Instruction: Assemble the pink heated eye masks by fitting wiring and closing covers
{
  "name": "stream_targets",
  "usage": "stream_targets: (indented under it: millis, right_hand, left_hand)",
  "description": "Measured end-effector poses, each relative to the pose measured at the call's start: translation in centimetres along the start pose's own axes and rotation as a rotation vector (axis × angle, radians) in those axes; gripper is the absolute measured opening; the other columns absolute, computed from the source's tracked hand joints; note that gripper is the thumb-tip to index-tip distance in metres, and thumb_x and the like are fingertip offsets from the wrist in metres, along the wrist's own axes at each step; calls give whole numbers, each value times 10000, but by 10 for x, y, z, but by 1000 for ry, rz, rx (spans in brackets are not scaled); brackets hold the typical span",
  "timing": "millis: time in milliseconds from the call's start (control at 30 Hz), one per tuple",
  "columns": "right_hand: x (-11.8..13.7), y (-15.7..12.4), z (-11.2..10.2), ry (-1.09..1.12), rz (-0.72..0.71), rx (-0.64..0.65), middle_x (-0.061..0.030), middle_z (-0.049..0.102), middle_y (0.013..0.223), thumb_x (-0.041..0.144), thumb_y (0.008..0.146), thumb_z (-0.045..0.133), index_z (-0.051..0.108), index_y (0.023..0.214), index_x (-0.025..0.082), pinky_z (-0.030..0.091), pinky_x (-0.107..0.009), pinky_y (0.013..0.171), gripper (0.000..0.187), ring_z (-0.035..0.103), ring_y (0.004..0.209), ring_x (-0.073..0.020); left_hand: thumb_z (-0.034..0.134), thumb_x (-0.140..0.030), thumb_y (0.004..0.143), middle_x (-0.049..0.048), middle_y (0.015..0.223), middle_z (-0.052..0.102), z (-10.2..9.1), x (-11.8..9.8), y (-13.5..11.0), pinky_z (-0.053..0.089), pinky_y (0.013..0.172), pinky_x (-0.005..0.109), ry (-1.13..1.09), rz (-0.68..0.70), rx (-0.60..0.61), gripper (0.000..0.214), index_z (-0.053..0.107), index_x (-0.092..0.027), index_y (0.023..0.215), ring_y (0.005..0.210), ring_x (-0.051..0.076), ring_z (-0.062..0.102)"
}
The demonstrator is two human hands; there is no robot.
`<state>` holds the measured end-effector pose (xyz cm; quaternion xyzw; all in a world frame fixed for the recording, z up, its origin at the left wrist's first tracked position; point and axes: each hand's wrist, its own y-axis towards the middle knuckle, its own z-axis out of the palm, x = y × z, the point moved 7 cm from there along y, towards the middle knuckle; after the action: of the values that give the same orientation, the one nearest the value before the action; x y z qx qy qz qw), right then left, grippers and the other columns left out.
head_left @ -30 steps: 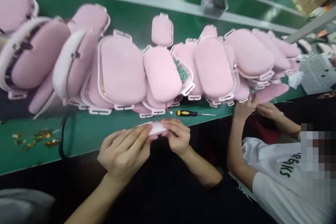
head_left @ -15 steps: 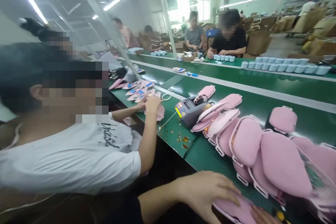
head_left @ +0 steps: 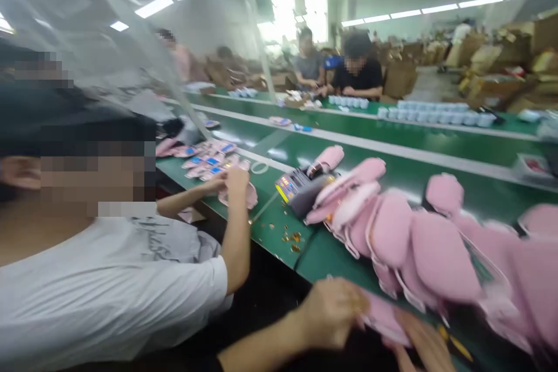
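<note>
A pink padded piece with a pale rim is held between my two hands at the table's near edge. My left hand has its fingers curled together at the piece's left end; motion blurs the fingertips. At the other end, my right hand grips the piece, its fingers along the top and the thumb low at the near side. A yellow-and-black handled tool lies just beyond my right hand, its kind unclear. Many similar pink padded pieces overlap in a long pile behind my hands.
Left of the pile stands a grey tape dispenser, with amber scraps before it. A co-worker in a white shirt handles a pink piece close on my left. Light-blue cups line the far side of the green table.
The view has swung right, so the surroundings sit further left. My left hand has gone from spread over the pink piece to fingers curled at its end. More of my right hand shows.
</note>
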<state>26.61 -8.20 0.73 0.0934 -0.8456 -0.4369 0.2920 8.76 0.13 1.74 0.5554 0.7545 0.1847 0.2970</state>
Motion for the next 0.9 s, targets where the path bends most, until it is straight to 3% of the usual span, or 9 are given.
stream_targets:
  millis: [100,200,267,333,433,533,667,767,900]
  right_hand:
    - [15,23,-6,179,91,122,-71,865,1000,311,1022,732,829,1199,287,712,-399,781,203,841,865,-269]
    - [1,10,2,103,203,170,-74,851,1041,356,1028,748,827,1148,251,698,-378,867,178,825,962,-234]
    - [-6,-8,6,75,260,150,-75,841,1047,344,1018,766,824,1160,243,686,-381,880,183,809,981,-227]
    - [-6,-22,10,79,292,114,-73,834,1041,313,1007,773,822,1180,251,673,-387,864,190,795,975,-227]
    - [-3,-32,17,120,309,72,-69,827,1014,278,980,784,836,1142,267,650,-405,841,171,778,940,-234]
    - [-5,-34,23,155,323,52,-76,822,1015,276,977,770,842,1116,267,636,-433,873,157,771,957,-247]
    - [-8,-32,19,182,306,75,-71,825,1025,291,987,776,835,1117,282,638,-429,871,143,779,960,-243]
    - [-8,-28,9,184,288,83,-76,822,1027,320,1021,736,811,1133,275,648,-434,867,142,786,981,-250]
    - [4,-21,-3,155,285,82,-87,813,1099,296,1048,662,772,1205,273,626,-494,969,193,772,1066,-270]
  left_hand:
    - [589,-137,1038,91,1107,873,-27,-2,8,697,950,400,-141,-101,35,225,783,-162,1151,1019,240,840]
    - [613,-125,1055,140,1284,827,-19,7,17,582,1119,545,-206,-144,119,293,730,-141,1323,1195,322,790]
    - [665,-213,1070,122,1244,838,-11,0,23,561,1075,482,-116,-65,117,241,732,-150,1293,1150,294,795]
    - [686,-208,1070,75,1125,862,-8,-12,26,546,950,407,-51,-4,33,156,742,-169,1210,1027,239,811]
    - [715,-100,1032,33,1000,873,-6,-22,24,510,830,364,-25,-13,-117,144,741,-192,1140,894,194,813]
    - [752,-62,988,33,974,876,-7,-22,19,513,823,356,4,-39,-207,183,747,-200,1108,864,193,814]
    - [777,-232,1025,43,1024,875,-10,-7,15,545,924,364,-19,-33,-55,132,755,-202,1152,911,203,820]
    - [766,-424,1036,103,1207,854,-19,19,2,547,1100,438,-10,-113,43,317,745,-206,1265,1085,266,817]
    - [774,-286,1029,98,1184,852,-28,32,-16,601,1095,418,-163,-141,35,252,746,-205,1266,1108,250,811]
